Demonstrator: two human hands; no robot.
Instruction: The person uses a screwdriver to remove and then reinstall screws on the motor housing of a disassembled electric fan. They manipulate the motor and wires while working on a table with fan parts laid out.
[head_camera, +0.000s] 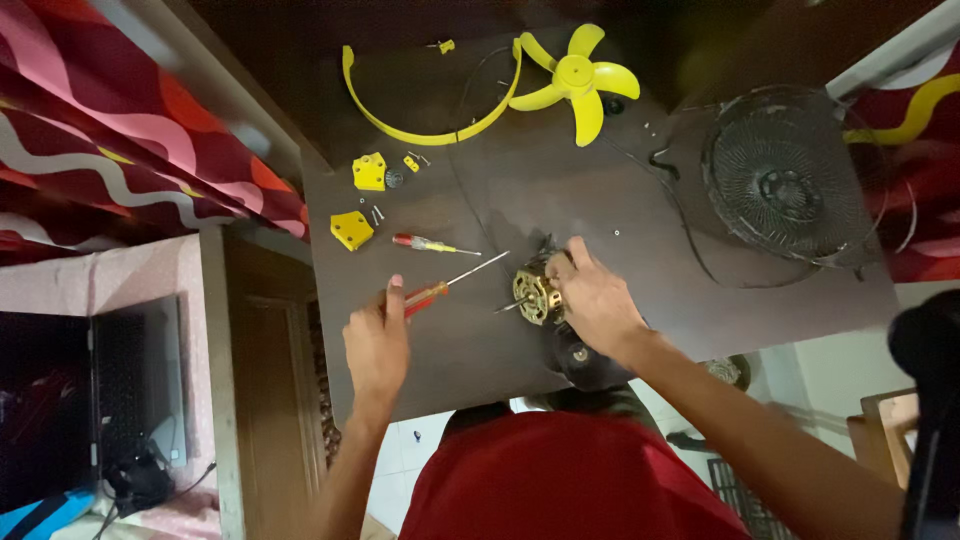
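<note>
You held the fan motor (537, 293) near the desk's (480, 350) front edge, your right hand (596, 300) closed over it at its 3 o'clock side, shaft pointing toward 8 o'clock. Your left hand (377, 338) gripped the red-handled screwdriver (452, 282), its long axis running toward 2 o'clock, tip short of the motor. The step looked like unscrewing the motor; seating that tip squarely came next.

Dark table (480, 360): left hand (377, 343) gripping orange-handled screwdriver (440, 288); right hand (597, 300) on brass fan motor (532, 295), centre frame; yellow fan blade (577, 80), top.
</note>
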